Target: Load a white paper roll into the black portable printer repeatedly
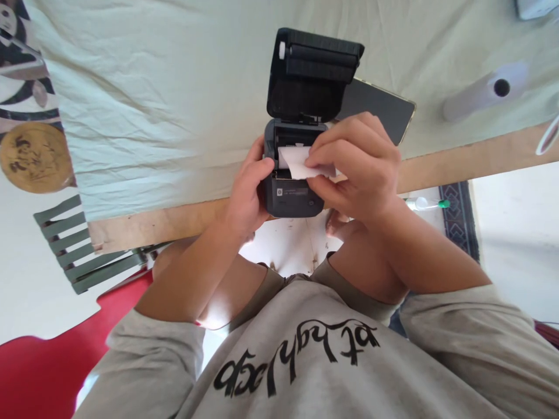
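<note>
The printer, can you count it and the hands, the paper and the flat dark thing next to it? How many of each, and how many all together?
Left hand and right hand, hands: 2
Printer: 1
Paper: 1
Flat dark thing: 1
Total: 5

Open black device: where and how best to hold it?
Probably by the left side of the device body, from the left, as the left hand does: that boxy side lies clear of the raised, hinged lid and of the paper the right hand pinches.
</note>
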Demonstrator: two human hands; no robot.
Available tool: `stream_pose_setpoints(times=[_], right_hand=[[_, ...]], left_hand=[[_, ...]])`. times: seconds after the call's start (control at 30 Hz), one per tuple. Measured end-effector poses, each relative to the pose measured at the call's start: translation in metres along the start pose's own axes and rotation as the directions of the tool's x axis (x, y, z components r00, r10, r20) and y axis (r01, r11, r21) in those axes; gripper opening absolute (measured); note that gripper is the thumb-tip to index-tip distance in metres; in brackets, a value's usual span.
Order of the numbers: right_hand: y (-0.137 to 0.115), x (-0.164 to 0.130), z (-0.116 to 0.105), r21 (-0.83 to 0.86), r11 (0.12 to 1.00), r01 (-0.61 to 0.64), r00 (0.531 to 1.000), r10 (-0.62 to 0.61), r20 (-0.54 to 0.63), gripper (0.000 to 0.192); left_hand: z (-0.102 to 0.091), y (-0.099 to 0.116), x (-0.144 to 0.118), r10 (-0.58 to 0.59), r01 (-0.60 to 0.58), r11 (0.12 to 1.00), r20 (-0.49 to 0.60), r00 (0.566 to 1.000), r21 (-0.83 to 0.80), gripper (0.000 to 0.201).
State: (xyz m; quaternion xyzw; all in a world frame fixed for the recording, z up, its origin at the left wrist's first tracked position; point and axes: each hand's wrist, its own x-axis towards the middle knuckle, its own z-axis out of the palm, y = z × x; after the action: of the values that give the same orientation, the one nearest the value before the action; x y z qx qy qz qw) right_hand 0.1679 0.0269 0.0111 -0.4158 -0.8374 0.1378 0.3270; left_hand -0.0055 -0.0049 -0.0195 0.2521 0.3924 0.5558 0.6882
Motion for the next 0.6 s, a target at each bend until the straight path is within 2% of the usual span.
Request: stream_pose_setpoints(times=[0.13, 0.23, 0.3, 0.33, 0.4, 0.47, 0.53, 0.6], right_hand=[[-0.013, -0.008, 0.002, 0.027, 0.999, 0.016, 0.999, -0.017, 0.027, 0.016], [-0.014, -0.015, 0.006, 0.077, 0.987, 0.142, 0.987, -0.147, 0.058, 0.02], [-0.009, -0.017, 0.006, 0.142, 0.953, 0.268, 0.963, -0.268, -0.021, 0.024], [-0.006, -0.016, 0.004, 0.174, 0.938, 0.299, 0.953, -0.286, -0.096, 0.024], [-0.002, -0.011, -0.002, 0.236, 0.943, 0.233, 0.952, -0.172, -0.253, 0.018], [-0.002, -0.005, -0.008, 0.361, 0.931, 0.052, 0.951, 0.063, -0.302, 0.021], [-0.005, 0.002, -0.013, 0.552, 0.825, -0.118, 0.937, 0.277, -0.213, 0.042], [-0.008, 0.006, -0.015, 0.711, 0.674, -0.202, 0.924, 0.371, -0.09, 0.05]], left_hand=[[0.0, 0.003, -0.003, 0.033, -0.031, 0.999, 0.06, 0.998, -0.03, 0.032], [-0.002, 0.004, -0.005, 0.023, -0.026, 0.999, 0.089, 0.996, 0.03, 0.048], [-0.004, 0.002, -0.006, 0.024, -0.03, 0.998, 0.099, 0.995, 0.054, 0.06], [-0.005, 0.001, -0.006, 0.033, -0.039, 0.997, 0.101, 0.994, 0.061, 0.063], [-0.005, 0.0, -0.006, 0.063, -0.07, 0.995, 0.087, 0.994, 0.071, 0.067], [-0.002, 0.001, -0.007, 0.076, -0.08, 0.993, 0.044, 0.996, 0.087, 0.072], [0.003, 0.004, -0.008, 0.06, -0.06, 0.993, 0.001, 0.998, 0.104, 0.076], [0.006, 0.007, -0.009, 0.034, -0.031, 0.992, -0.027, 0.999, 0.123, 0.077]])
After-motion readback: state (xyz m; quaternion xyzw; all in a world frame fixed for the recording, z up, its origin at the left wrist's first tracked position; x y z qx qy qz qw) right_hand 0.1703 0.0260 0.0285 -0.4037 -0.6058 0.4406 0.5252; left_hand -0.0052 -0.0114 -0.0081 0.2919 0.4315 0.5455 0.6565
